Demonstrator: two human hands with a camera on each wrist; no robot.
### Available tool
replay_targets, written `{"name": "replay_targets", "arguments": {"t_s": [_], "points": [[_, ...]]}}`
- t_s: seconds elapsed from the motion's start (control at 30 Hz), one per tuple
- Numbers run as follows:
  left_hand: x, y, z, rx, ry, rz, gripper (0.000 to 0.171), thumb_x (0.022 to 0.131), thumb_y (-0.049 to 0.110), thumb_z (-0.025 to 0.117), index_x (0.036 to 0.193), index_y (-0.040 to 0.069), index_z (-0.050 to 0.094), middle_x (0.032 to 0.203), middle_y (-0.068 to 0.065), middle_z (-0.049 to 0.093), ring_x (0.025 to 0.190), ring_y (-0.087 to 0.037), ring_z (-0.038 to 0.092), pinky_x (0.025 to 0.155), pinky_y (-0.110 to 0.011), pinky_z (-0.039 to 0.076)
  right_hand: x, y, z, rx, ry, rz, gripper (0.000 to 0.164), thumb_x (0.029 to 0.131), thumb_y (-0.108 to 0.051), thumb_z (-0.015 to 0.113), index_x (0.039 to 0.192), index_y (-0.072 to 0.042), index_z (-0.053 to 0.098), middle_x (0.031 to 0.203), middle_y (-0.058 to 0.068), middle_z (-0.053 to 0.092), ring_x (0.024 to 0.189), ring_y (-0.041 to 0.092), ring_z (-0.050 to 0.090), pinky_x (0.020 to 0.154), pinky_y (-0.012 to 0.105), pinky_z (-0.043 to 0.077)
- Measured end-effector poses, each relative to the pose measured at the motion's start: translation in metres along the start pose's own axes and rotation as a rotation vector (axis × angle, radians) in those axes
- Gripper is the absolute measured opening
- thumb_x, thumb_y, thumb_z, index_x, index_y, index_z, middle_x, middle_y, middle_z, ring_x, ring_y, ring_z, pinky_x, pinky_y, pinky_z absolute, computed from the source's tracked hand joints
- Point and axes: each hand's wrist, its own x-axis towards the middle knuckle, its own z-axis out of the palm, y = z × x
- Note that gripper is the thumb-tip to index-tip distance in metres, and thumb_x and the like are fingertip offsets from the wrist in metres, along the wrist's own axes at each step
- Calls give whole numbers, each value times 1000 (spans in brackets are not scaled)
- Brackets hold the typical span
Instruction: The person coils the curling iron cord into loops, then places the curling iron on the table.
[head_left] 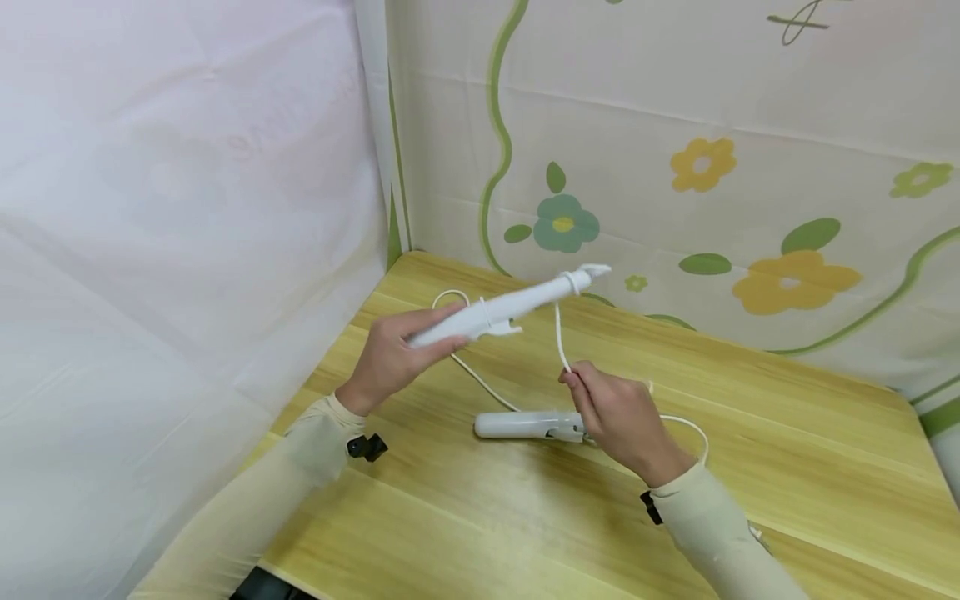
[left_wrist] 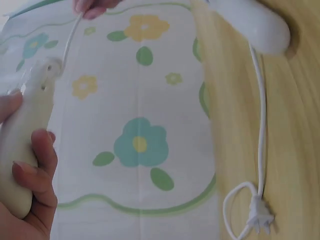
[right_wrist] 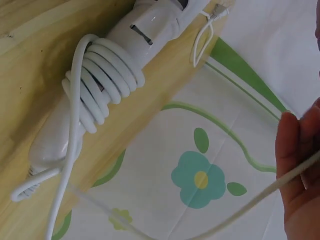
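My left hand point(head_left: 393, 354) grips a white corded wand point(head_left: 517, 307), which looks like a curling iron, above the table. The wand slants up to the right, and a small lever-like part juts from its underside. My right hand point(head_left: 618, 412) pinches the white cord point(head_left: 560, 337) below the wand's far end. A second white wand point(head_left: 517, 425) lies on the table, its right part hidden behind my right hand. In the right wrist view, a cord point(right_wrist: 107, 75) is coiled several times around this lying wand point(right_wrist: 52, 135).
The wooden table point(head_left: 450, 517) meets a white sheet point(head_left: 187, 208) at left and a flower-patterned sheet point(head_left: 637, 108) behind. A white two-pin plug point(left_wrist: 260, 212) lies on the table with its cord. Something black point(head_left: 266, 583) shows at the lower edge.
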Motion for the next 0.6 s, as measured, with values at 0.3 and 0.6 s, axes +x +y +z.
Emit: {"name": "replay_targets", "arguments": {"t_s": [0.3,0.6], "points": [[0,-18,-2,272,-23,55,48,87,15,94,132,11,80,123,-5,82,97,-21,82,76,-30,63,0,2,-6,-68,37,-51,54,121,-37,33,98,-4,69,70,-6,59,52,-1,37,43,18,33],[-4,-20,-5,438,-384,208,47,93,30,89,137,18,78,120,-4,83,87,-12,79,71,-30,63,0,19,-22,-168,90,-126,47,121,-36,37,102,-5,67,70,-4,62,48,2,35,42,20,27]]}}
